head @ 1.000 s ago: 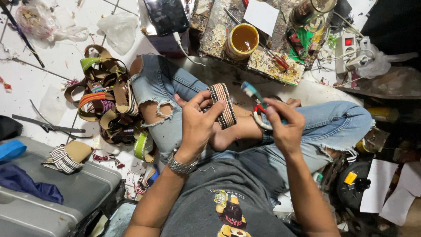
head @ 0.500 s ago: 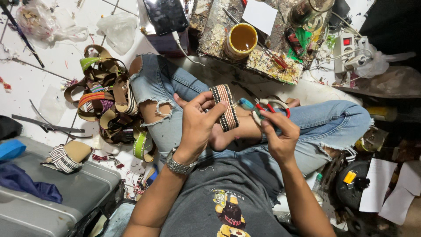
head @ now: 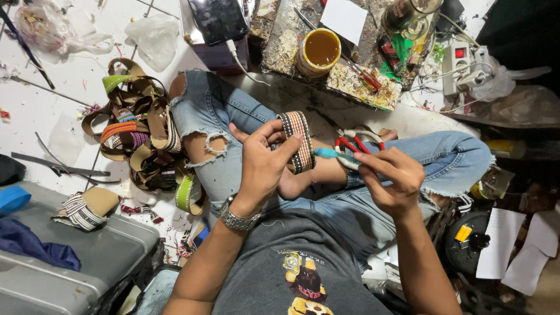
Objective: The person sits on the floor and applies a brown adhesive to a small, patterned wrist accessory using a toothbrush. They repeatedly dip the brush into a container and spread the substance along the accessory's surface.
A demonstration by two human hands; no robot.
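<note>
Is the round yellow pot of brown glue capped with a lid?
No, the round yellow pot of brown glue stands open on the spattered board, its brown liquid surface plainly showing.

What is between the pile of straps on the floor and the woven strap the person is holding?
In the head view, the person's bent knee in ripped jeans lies between the strap pile and the woven strap in the left hand.

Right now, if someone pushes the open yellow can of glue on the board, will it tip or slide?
The yellow can looks squat and wide, so it would probably slide rather than tip. It appears nearly full of amber liquid with no lid, so a hard push may slop some out. The board under it is crusted and uneven, which could make it catch and wobble.
</note>
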